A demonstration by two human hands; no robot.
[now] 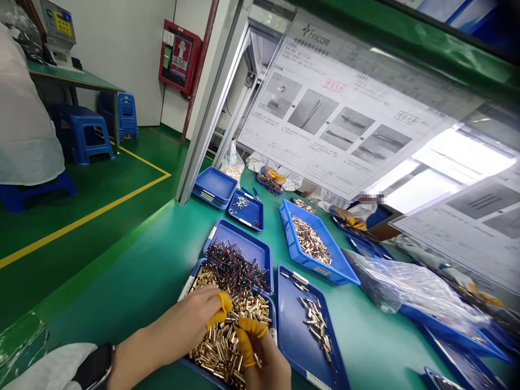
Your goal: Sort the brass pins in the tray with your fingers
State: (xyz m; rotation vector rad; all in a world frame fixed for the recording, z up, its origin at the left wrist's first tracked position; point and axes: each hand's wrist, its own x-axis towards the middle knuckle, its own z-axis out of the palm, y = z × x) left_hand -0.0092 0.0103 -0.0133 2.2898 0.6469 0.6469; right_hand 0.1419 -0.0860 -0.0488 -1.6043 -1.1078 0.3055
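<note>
Over brass tubes (217,349) in a blue tray (273,315), the left hand (205,309) and right hand (266,349) curl yellow-covered fingers (252,326) inward, whether pinching anything I cannot tell.

Small, shiny brass-coloured cylinders (217,352) (pointing every way) lie loose in the near blue tray (273,313); red-and-black wires (235,265) tangle at its far side.

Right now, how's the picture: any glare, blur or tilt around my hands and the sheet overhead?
Head view: strong white glare at the light near the sheet, whose small print is too soft to read; head view: the post leans, tilting the scene; head view: left hand and right hand fairly clear.
</note>
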